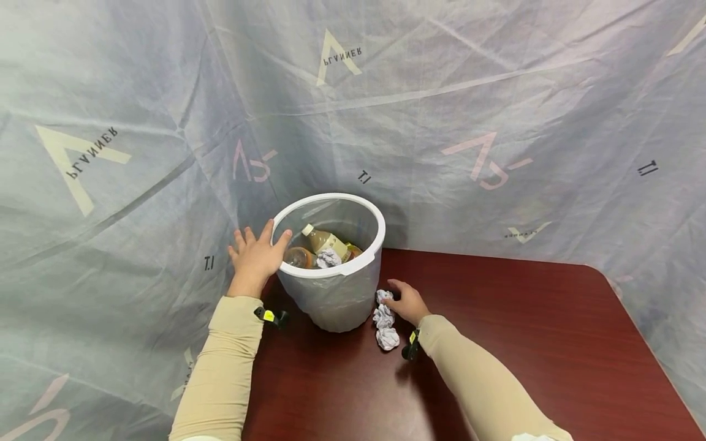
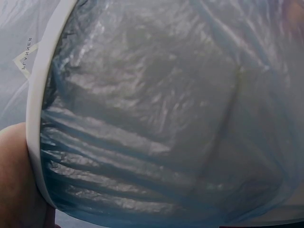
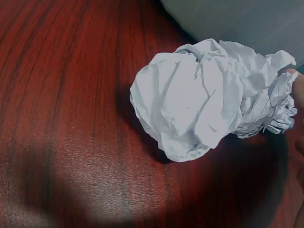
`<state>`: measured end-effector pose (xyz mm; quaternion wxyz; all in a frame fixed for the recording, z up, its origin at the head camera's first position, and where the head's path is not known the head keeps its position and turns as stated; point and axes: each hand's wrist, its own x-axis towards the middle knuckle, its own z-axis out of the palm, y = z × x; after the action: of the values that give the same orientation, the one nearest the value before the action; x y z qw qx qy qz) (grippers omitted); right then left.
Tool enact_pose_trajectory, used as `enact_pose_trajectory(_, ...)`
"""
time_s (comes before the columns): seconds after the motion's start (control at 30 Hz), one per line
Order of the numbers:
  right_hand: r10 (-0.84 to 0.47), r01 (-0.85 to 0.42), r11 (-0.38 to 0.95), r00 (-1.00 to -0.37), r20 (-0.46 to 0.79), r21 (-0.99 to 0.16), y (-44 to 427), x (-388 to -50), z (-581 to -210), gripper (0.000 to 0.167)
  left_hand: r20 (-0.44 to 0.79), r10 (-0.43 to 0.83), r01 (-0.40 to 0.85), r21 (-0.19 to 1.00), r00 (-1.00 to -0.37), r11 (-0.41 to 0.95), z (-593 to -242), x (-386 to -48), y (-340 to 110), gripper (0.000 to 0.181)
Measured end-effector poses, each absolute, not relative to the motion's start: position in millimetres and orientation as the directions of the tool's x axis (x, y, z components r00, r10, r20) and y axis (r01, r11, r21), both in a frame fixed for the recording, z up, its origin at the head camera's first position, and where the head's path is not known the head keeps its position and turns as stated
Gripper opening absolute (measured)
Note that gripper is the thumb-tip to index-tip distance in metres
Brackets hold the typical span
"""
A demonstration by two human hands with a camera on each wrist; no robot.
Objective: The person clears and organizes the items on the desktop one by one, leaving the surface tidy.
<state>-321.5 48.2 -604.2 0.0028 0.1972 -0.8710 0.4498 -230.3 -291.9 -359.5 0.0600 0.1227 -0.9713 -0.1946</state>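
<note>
A white-rimmed waste bin (image 1: 336,303) with a clear plastic liner (image 2: 142,95) stands on the table. My left hand (image 1: 257,257) rests on its left rim with the fingers spread. Inside the bin lie a bottle with a pale cap (image 1: 326,240), another clear container (image 1: 299,257) and a crumpled paper ball (image 1: 328,258). Right of the bin, three more crumpled paper balls sit in a row, the nearest ball (image 3: 187,104) largest in the right wrist view. My right hand (image 1: 410,302) has thumb and fingers around the farthest ball (image 1: 382,296); its fingertips are partly hidden.
The dark red wooden table (image 1: 496,318) extends to the right, with a rounded far corner. Grey printed cloth (image 1: 419,122) hangs behind and to the left, close to the bin.
</note>
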Motion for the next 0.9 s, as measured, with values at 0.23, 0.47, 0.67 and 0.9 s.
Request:
enact_pose_trajectory(0.23,-0.373,-0.362,0.567,-0.914,0.161,-0.74,50.7,-319.6,-611.3,0.06,0.073,-0.265,-0.215,0.402,-0.962,0.89,-360.8,-230.0,-291.8,0.094)
enact_pose_trajectory(0.47,-0.385,-0.387,0.576,-0.905,0.179,-0.72,50.1,-318.7,-615.4,0.048,0.072,-0.274,-0.223,0.404,-0.959,0.887,-362.0,-231.0,-292.9,0.093)
enact_pose_trajectory(0.67,-0.354,-0.38,0.566,-0.913,0.202,-0.731,49.7,-315.5,-616.6,0.043,0.078,-0.266,-0.213,0.41,-0.961,0.887,-362.4,-232.0,-292.9,0.092)
enact_pose_trajectory(0.9,-0.306,-0.372,0.564,-0.924,0.232,-0.737,52.8,-317.4,-612.8,0.04,0.075,-0.267,-0.214,0.409,-0.961,0.887,-361.9,-231.5,-294.0,0.093)
